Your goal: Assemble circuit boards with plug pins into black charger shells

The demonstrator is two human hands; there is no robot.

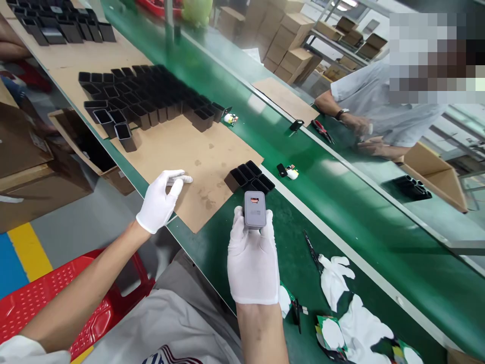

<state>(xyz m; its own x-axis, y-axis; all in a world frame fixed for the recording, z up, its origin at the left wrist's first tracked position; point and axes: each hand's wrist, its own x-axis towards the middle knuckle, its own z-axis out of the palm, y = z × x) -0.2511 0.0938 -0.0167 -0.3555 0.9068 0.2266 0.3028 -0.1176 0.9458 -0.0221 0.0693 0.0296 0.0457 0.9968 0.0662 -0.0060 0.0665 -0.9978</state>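
Right hand [253, 263] clamped on grey charger [254, 210], held over desk [290, 237] near black shells [249, 178]. Left hand [161, 202] spread, resting on cardboard sheet [212, 151]. Risk: fingertip-only gloved grip, charger could slip and drop.

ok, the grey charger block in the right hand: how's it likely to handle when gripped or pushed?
The grey charger block looks rigid: its boxy housing shows no flex in the right hand. Its smooth faces and rounded corners may make it slippery to pinch. Flat sides suggest it would slide, not roll.
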